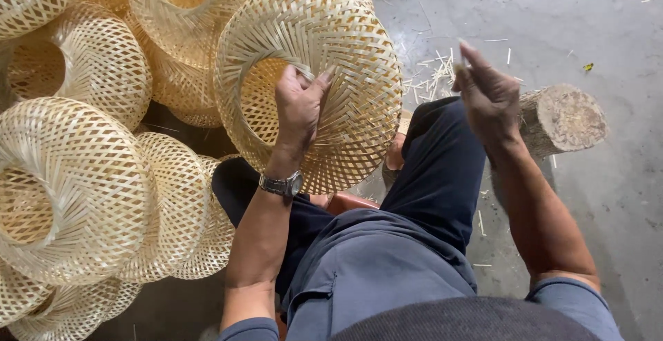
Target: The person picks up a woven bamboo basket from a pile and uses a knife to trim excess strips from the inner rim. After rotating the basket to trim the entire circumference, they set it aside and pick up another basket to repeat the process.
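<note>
My left hand (298, 106) grips the rim of a round woven bamboo shade (345, 58), which is tilted up on its side above my left knee. A metal watch (282, 185) is on that wrist. My right hand (487, 92) is raised to the right of the shade, apart from it, fingers pinched together with a thin pale sliver at their tips; it is blurred. I sit with dark trousers (435, 175), knees spread.
Several more woven bamboo shades (69, 182) are piled on the left and at the back. A short log stump (563, 116) lies on the concrete floor (594, 9) to the right. Bamboo slivers (431, 71) are scattered on the floor behind the knee.
</note>
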